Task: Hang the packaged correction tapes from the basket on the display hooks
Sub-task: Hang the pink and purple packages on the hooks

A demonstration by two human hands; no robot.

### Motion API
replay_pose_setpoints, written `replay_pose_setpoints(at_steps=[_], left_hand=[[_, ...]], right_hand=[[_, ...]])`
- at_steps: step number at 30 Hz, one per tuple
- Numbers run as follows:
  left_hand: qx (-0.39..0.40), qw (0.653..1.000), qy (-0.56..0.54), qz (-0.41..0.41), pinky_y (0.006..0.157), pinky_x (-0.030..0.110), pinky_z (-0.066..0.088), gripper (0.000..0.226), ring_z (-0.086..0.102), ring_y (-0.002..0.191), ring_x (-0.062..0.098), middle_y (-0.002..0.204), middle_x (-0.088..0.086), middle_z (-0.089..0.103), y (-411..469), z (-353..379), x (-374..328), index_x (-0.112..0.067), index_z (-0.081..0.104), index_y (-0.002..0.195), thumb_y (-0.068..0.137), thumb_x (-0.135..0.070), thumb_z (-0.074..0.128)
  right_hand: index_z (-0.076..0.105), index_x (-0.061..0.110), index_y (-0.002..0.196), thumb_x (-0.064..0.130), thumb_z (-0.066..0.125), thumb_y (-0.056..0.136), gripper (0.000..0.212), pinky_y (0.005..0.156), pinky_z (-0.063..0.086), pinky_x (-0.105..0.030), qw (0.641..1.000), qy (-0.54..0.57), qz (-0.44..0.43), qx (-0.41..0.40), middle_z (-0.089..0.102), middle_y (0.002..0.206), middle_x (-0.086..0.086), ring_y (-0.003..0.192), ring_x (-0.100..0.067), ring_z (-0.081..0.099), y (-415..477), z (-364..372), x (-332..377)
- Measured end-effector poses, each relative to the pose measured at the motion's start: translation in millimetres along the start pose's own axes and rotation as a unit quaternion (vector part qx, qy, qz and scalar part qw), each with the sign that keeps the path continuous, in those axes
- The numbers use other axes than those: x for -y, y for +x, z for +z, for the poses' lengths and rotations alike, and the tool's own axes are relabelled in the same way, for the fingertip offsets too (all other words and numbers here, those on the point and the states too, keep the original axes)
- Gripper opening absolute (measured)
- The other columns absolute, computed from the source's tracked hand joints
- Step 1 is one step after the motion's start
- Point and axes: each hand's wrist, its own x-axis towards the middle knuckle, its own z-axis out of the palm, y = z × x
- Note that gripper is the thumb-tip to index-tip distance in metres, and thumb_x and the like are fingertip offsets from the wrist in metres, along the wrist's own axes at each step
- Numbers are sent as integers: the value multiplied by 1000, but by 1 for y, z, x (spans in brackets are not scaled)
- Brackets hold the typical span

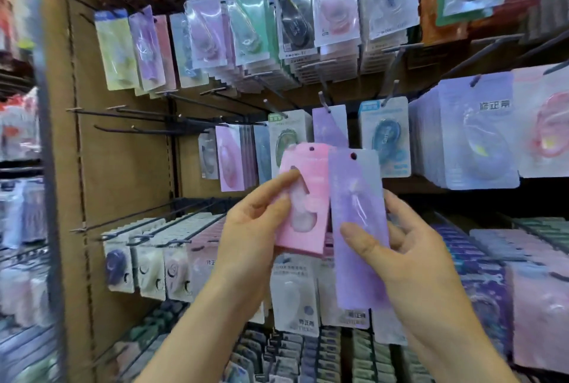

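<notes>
One brown pegboard wall [123, 182] fills the view, a shop display bounded at the left by a grey upright post [46, 167]. Many black hooks [391, 90] stick out of it in tiers, and most carry thick stacks of carded packs [468, 136] in pastel colours. Open room lies at the left of the middle tier, where several bare hooks [123, 111] jut over uncovered board.

Two packs are in hand, one each, both upright with a single punched hole at the top. The left hand [255, 222] pinches the pink pack [311, 173] by its left edge, its fingers [277, 187] closed on it, one lying up the front. The right hand [409, 244] grips the purple pack [360, 198], thumb across the lower front, fingers curled behind the right edge. The purple pack overlaps the pink one's right edge, in front of the middle tier's hung packs.
</notes>
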Motion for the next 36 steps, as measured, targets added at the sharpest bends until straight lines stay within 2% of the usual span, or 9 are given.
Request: replay_pose_setpoints(at_steps=[4,10,13,15,19,23,27,31,36], left_hand=[[-18,996,79,22,80,43,48,46,63,89,25,108,15,71,0,-34,1,-40,72,109,97,0,51],[14,970,238,46,64,5,40,51,61,93,-5,106,-18,68,30,-70,-3,-39,79,91,96,-2,45],[62,964,246,84,70,2,38,42,60,90,-7,102,-10,66,50,-67,-4,-38,80,85,93,-4,56],[104,959,240,113,76,4,39,36,62,91,-5,99,-7,66,64,-59,-4,-43,78,79,89,-11,67],[197,934,261,141,82,11,46,37,64,88,-3,86,-12,71,81,-45,-5,-49,76,76,88,-14,71],[226,946,211,101,76,11,48,20,69,87,5,84,-16,73,88,-48,-3,-31,82,82,88,-15,72],[269,950,152,50,68,11,49,10,68,77,4,83,-9,76,89,-46,-1,-19,82,85,88,-20,72],[249,948,184,76,72,11,49,14,67,79,-2,83,-15,74,99,-45,3,-25,82,84,90,-17,71],[109,938,285,165,80,15,49,25,60,87,-1,100,-7,58,120,-61,18,-41,75,89,90,-17,67]], right_hand=[[63,29,123,28,69,82,41,87,54,-37,1000,9,6,-14,74,114,6,107,-17,69,9,13,-14],[35,73,124,34,63,90,59,99,43,-32,973,-190,-113,-72,52,120,15,112,-8,51,41,31,-4],[53,55,127,26,65,92,47,106,43,-26,951,-233,-171,-108,58,127,31,120,5,54,60,45,6],[59,43,128,24,66,92,42,100,46,-23,940,-260,-180,-129,60,123,25,112,6,58,73,51,10],[61,30,134,27,65,92,42,60,36,-8,922,-313,-165,-161,44,80,23,60,6,49,88,55,12],[55,32,138,32,63,92,46,94,40,-14,916,-339,-143,-160,56,122,21,110,10,51,86,61,18],[56,27,138,35,62,93,47,104,41,-23,906,-368,-128,-164,55,134,20,126,0,49,89,64,25],[57,20,139,31,60,95,46,106,42,-31,894,-406,-95,-164,57,141,8,129,-11,51,109,59,25],[39,34,149,31,67,90,66,96,40,-27,876,-469,12,-109,45,151,8,135,-17,45,137,46,9]])
